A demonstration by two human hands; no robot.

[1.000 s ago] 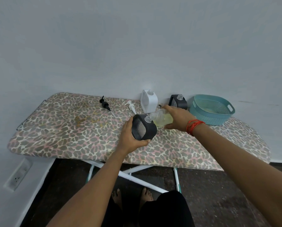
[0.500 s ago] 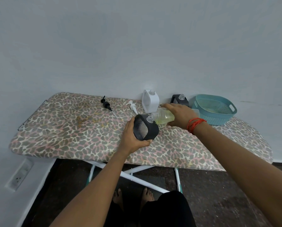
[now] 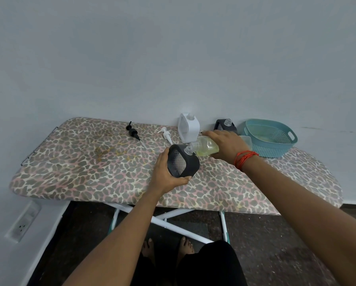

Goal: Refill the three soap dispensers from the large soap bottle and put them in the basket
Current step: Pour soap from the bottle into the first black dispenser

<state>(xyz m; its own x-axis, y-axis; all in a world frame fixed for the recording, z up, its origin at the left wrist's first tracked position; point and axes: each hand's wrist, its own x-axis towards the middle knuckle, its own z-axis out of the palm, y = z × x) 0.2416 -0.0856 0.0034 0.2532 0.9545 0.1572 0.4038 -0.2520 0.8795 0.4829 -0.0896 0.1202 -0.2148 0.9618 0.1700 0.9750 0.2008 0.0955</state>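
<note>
My left hand grips a black soap dispenser, tilted, with its clear neck open at the top right. My right hand holds the large soap bottle of yellowish liquid, tipped sideways so its mouth meets the dispenser's neck. A white dispenser stands uncapped behind them by the wall. A second black dispenser, also uncapped, stands behind my right hand. The teal basket sits at the right of the board.
Everything rests on a leopard-print ironing board against a grey wall. A black pump head and a white pump head lie loose at the back. A wall socket is low on the left.
The bottle in my right hand has tipped a little further toward the dispenser's neck. Both hands stay almost in place.
</note>
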